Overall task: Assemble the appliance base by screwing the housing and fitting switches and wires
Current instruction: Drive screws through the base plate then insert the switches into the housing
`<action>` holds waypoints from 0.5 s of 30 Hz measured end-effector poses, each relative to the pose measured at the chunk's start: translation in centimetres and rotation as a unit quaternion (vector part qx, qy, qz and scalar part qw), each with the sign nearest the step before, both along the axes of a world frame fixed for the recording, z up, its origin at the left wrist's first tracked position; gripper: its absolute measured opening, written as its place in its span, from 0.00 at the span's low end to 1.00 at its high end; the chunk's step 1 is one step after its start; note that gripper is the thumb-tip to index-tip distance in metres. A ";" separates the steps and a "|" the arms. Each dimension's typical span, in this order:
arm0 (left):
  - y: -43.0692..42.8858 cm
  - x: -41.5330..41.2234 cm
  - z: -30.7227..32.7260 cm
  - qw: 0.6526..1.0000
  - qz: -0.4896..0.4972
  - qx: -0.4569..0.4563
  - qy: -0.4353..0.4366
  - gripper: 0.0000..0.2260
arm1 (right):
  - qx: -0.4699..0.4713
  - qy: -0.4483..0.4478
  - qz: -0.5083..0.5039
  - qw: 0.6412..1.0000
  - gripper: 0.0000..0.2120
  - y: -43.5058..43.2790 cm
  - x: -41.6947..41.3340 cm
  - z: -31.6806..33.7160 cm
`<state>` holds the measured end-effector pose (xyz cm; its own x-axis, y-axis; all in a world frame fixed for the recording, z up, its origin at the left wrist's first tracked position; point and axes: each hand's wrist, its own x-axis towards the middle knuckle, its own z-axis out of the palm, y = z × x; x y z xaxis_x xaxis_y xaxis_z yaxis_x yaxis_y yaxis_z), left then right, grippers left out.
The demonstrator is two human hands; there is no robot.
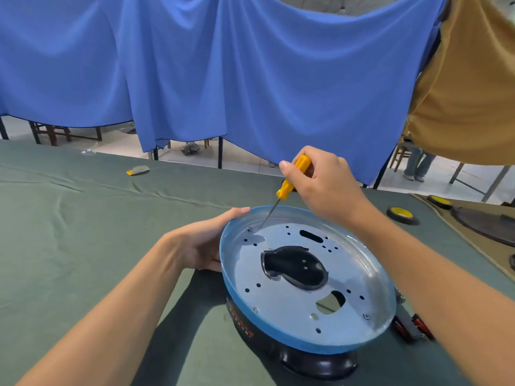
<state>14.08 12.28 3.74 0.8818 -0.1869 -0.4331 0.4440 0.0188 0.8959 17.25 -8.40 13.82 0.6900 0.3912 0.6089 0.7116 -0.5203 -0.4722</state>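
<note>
1. The appliance base (320, 360) stands on the counter (83, 232), close in front of the person. Its black body is below, and the round metal housing plate (348, 288) with the blue rim lies on top and faces up.
2. The right hand (320, 185) is over the far side of the plate. Its fingers are curled around the yellow handle of the screwdriver (292, 179).
3. The long axis of the screwdriver is tilted. The handle is high and to the right, and the thin shaft runs down and to the left, towards the far-left edge of the plate.
4. A small screw (250, 229) sits there, near the rim. The tip seems to be just beside it, a little to its right, and I cannot tell if the two touch.
5. The left hand (206, 240) lies against the outer left rim with the fingers almost straight. It holds nothing, it only steadies the plate.
6. In my judgement, the next move turns on this small gap. The tip must go a little to the left and the shaft must stand more upright over the screw. The right hand is the one that can do this.
</note>
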 end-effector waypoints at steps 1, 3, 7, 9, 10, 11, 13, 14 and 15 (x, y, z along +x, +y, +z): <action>-0.1 0.2 -0.1 1.000 -0.001 0.001 0.003 0.37 | -0.010 -0.004 0.005 1.000 0.17 0.3 0.4 -0.1; -0.1 0.5 -0.3 1.000 -0.001 0.003 0.007 0.36 | -0.033 -0.011 0.014 0.999 0.17 0.9 1.1 -0.2; 0.0 0.9 -0.4 1.000 -0.021 0.001 0.007 0.36 | -0.048 -0.022 0.023 0.998 0.16 1.6 2.3 -0.3; 0.1 1.0 -0.4 1.000 -0.022 0.002 0.011 0.36 | -0.054 -0.021 0.026 0.998 0.16 2.0 2.8 -0.4; 0.2 1.1 -0.4 1.000 -0.023 0.002 0.012 0.36 | -0.058 -0.019 0.029 0.998 0.17 2.1 3.0 -0.4; 0.2 1.1 -0.4 1.000 -0.024 0.002 0.013 0.36 | -0.063 -0.018 0.031 0.997 0.17 2.2 3.2 -0.5; 0.2 1.2 -0.4 1.000 -0.026 0.004 0.014 0.35 | -0.076 -0.017 0.037 0.996 0.17 2.3 3.4 -0.6; 0.2 1.3 -0.4 1.000 -0.024 0.006 0.015 0.35 | -0.080 -0.015 0.039 0.996 0.17 2.4 3.5 -0.7; 0.2 1.3 -0.4 1.000 -0.023 0.008 0.016 0.35 | -0.081 -0.014 0.040 0.996 0.17 2.5 3.5 -0.8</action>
<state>15.36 12.43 3.32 0.8581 -0.2202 -0.4639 0.4723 -0.0159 0.8813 20.75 -5.90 13.00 0.6358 0.5387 0.5527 0.7659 -0.5287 -0.3657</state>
